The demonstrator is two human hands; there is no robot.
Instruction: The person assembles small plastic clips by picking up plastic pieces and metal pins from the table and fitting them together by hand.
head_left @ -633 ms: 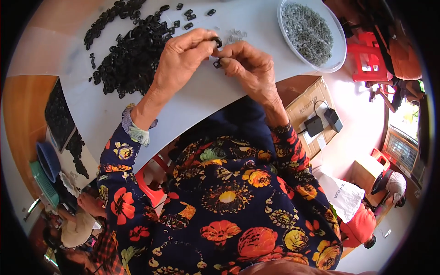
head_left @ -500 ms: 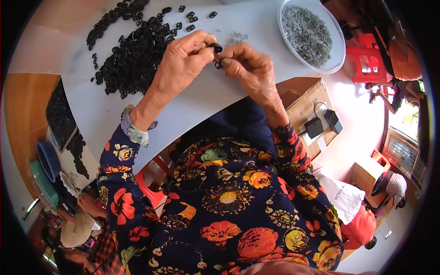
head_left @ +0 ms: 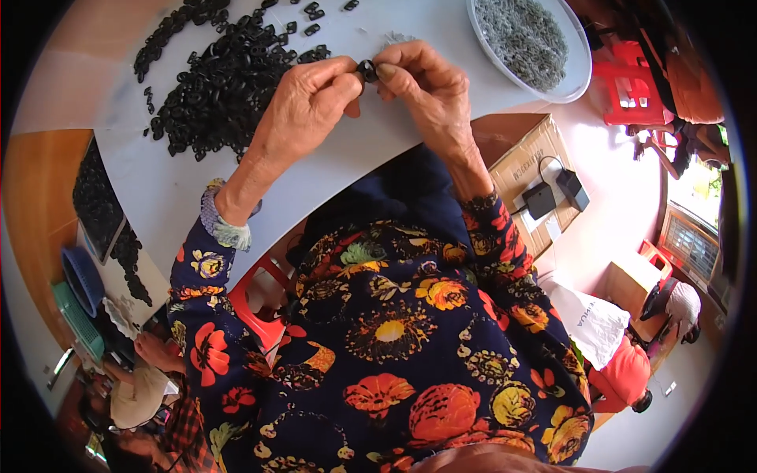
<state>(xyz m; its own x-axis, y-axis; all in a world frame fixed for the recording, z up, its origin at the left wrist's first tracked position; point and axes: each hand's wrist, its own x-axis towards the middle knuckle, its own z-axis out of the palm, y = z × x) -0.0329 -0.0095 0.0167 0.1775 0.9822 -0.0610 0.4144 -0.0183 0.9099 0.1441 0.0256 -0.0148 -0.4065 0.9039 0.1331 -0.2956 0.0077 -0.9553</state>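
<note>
Over the pale tabletop my left hand and my right hand meet, fingertips almost touching. Between them is a small black plastic part, pinched by the left fingers and thumb. My right thumb and forefinger close on its right side; whether they hold a separate small piece there is hidden. Just left of my hands lies a large heap of the same black parts. Behind the right hand a few small clear pieces show on the table.
At the back right stands a clear round tub filled with small grey-clear pieces. A cardboard box with black adapters sits right of my lap. Other people work at lower left, beside a blue basket and a green basket, and at right.
Both hands have come closer together and shifted slightly up. The black part, earlier apart from a small dark piece by the right fingers, now sits between both sets of fingertips.
</note>
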